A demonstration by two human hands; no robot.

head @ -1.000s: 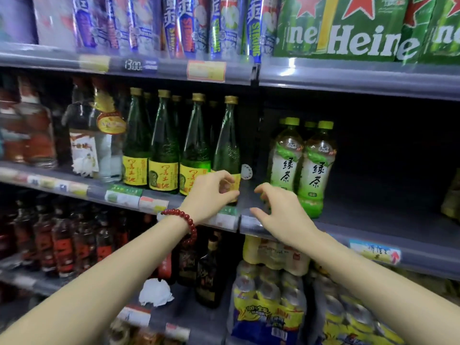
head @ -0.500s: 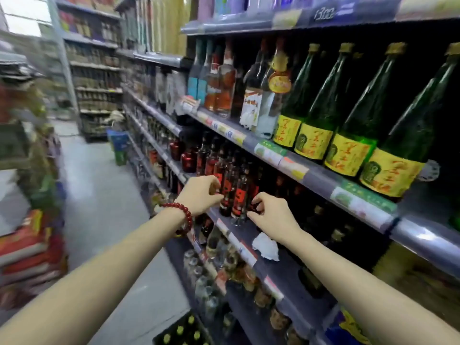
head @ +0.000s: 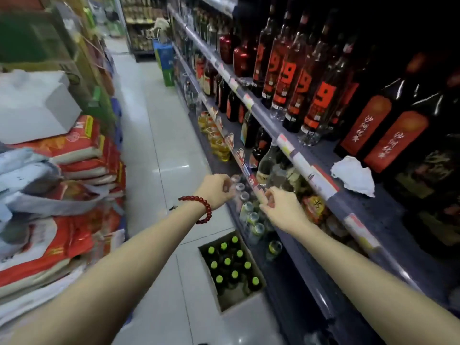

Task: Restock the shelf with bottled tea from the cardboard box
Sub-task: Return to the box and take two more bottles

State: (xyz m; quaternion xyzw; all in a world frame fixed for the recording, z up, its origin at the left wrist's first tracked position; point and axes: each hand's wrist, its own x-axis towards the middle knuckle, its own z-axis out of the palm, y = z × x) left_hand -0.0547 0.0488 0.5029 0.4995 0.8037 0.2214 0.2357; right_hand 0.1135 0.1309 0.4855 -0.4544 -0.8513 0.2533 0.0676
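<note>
Both bare hands hang empty in the aisle, above the open box of tea.

The long grey metal shelf (head: 388, 220) runs past the right fingertips (far end blurred). Below both hands sits the open brown cardboard box (head: 225, 303) of green-capped tea bottles (head: 227, 261), bodies hidden. Left hand (head: 216, 191) and right hand (head: 281, 207) curl loosely, holding nothing.

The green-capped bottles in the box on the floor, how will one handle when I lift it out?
The green-capped bottles stand packed upright in the cardboard box, so one probably lifts straight out by its cap. They look full, so likely heavy for their size. Tall and narrow, one may tip if set down carelessly.
</note>
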